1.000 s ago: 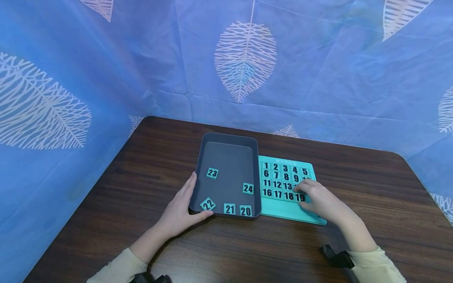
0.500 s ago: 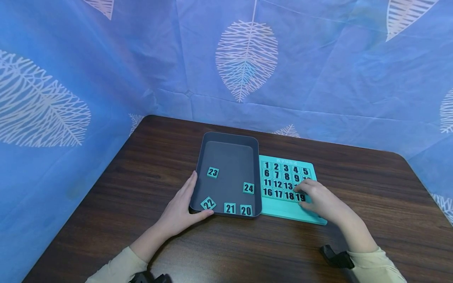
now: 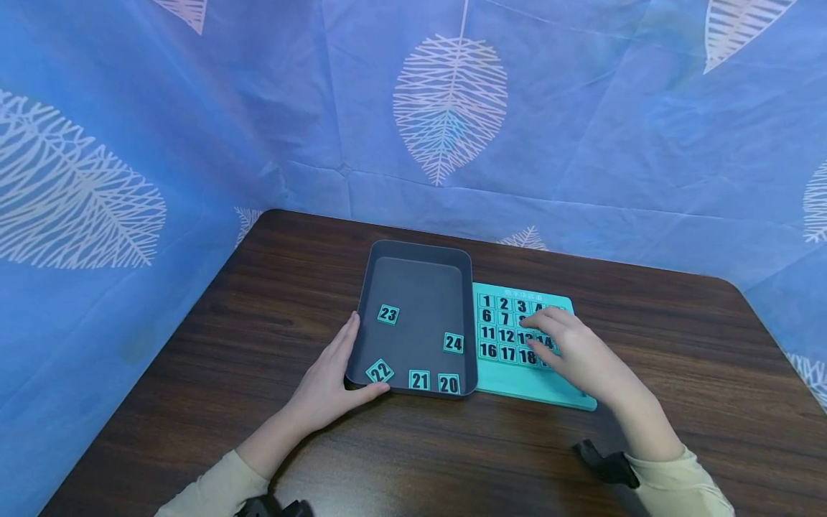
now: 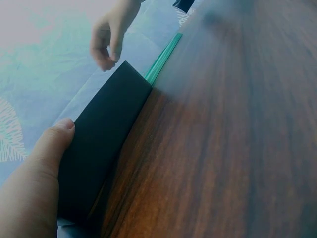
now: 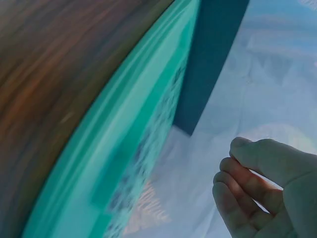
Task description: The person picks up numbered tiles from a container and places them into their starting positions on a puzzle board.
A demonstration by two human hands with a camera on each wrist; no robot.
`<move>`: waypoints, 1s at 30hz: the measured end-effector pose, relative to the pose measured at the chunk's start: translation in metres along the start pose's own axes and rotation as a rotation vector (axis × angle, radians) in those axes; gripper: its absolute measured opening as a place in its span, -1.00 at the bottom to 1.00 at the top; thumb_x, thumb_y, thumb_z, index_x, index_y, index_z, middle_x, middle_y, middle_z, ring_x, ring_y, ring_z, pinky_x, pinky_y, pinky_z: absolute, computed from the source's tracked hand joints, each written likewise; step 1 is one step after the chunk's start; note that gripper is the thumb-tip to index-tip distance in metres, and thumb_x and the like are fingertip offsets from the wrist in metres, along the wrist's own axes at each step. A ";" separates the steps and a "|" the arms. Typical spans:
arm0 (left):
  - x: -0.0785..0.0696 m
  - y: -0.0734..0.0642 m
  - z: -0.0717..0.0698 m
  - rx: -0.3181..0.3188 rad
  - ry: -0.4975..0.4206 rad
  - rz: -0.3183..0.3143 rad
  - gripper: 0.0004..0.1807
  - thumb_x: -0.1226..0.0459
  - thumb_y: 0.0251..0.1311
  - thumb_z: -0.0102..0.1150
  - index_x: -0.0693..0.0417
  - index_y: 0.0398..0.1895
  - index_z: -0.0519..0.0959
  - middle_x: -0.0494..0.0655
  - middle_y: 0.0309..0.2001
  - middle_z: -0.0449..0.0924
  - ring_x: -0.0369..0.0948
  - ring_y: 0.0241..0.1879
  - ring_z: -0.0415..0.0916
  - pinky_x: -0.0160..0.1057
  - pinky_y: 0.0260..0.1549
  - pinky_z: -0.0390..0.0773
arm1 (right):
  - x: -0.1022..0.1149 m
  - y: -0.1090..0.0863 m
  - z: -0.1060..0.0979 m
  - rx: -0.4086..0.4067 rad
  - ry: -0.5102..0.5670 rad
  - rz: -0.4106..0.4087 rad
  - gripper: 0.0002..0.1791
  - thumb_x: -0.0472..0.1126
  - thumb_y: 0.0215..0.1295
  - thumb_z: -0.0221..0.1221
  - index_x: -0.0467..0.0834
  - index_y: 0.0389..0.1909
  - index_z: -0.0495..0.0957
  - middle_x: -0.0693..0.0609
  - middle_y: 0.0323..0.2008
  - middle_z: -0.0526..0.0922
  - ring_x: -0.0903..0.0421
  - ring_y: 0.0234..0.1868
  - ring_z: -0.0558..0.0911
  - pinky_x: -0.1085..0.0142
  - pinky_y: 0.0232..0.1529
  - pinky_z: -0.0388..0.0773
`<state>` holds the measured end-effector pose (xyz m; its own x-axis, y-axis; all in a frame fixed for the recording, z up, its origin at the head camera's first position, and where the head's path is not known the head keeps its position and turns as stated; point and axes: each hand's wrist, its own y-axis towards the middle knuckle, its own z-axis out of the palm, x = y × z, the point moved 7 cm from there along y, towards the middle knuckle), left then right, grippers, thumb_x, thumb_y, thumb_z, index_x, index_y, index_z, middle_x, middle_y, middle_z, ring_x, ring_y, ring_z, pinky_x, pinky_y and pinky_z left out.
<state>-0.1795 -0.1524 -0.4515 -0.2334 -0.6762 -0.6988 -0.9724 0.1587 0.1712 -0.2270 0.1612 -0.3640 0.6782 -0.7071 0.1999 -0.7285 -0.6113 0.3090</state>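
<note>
In the head view my left hand (image 3: 324,391) rests at the near left corner of a dark grey tray (image 3: 420,251), its fingers straight along the side and the thumb (image 4: 53,141) over the front rim. Numbered tiles lie loose in the tray: tile 23 (image 3: 388,314), tile 24 (image 3: 454,343), tile 22 (image 3: 380,371), tile 21 (image 3: 419,380) and tile 20 (image 3: 449,383). My right hand (image 3: 584,353) hovers over the turquoise number puzzle board (image 3: 523,384), fingers loosely bent, no tile visible between them. It hides some right-hand tiles.
The board sits against the tray's right side on a dark wooden table (image 3: 452,459). Rows of numbered tiles fill its upper part; its near strip is bare turquoise. A blue leaf-patterned cloth (image 3: 581,143) hangs behind and at the left.
My right hand has lifted from around tile 19 and moved up and left over the board, its fingers coming away from that tile. My left hand and the tray stay put.
</note>
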 end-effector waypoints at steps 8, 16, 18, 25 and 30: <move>0.000 0.001 0.000 -0.002 -0.003 0.005 0.22 -0.28 -0.03 0.27 -0.11 0.54 -0.23 -0.10 0.52 -0.22 -0.06 0.45 -0.15 0.20 0.22 0.16 | 0.041 0.019 0.016 0.082 0.134 -0.120 -0.68 -0.29 0.15 0.33 -0.16 -0.04 0.61 0.06 -0.08 0.58 0.09 -0.04 0.55 0.17 -0.13 0.55; -0.001 0.001 -0.001 -0.006 -0.001 0.023 0.21 -0.26 -0.02 0.28 -0.10 0.54 -0.23 -0.10 0.52 -0.22 -0.07 0.45 -0.15 0.16 0.24 0.15 | 0.074 0.028 0.045 0.258 0.284 -0.241 -0.68 -0.26 0.18 0.32 -0.14 -0.03 0.59 0.11 -0.05 0.56 0.17 0.00 0.52 0.27 -0.07 0.52; 0.000 0.001 -0.001 -0.005 0.001 0.022 0.22 -0.27 -0.03 0.28 -0.11 0.54 -0.24 -0.10 0.52 -0.22 -0.08 0.45 -0.15 0.16 0.24 0.15 | 0.077 0.031 0.049 0.286 0.277 -0.241 -0.69 -0.25 0.17 0.32 -0.14 -0.04 0.60 0.10 -0.05 0.56 0.16 0.00 0.53 0.28 -0.05 0.52; 0.001 0.001 -0.001 0.000 0.002 0.012 0.22 -0.27 -0.03 0.28 -0.11 0.54 -0.24 -0.12 0.52 -0.23 -0.09 0.45 -0.15 0.17 0.23 0.16 | 0.085 0.040 0.061 0.374 0.240 -0.249 -0.68 -0.24 0.12 0.36 -0.15 -0.07 0.62 0.09 -0.10 0.59 0.16 -0.03 0.55 0.29 -0.05 0.52; 0.002 0.001 0.000 0.009 0.005 0.012 0.22 -0.28 -0.02 0.26 -0.11 0.54 -0.25 -0.12 0.53 -0.24 -0.07 0.46 -0.16 0.17 0.23 0.16 | 0.088 0.044 0.068 0.427 0.165 -0.238 -0.66 -0.23 0.09 0.38 -0.18 -0.08 0.62 0.05 -0.12 0.60 0.14 -0.05 0.57 0.32 -0.06 0.52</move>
<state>-0.1814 -0.1534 -0.4528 -0.2447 -0.6781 -0.6930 -0.9696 0.1733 0.1729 -0.2062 0.0480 -0.3958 0.8112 -0.4864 0.3247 -0.5030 -0.8635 -0.0369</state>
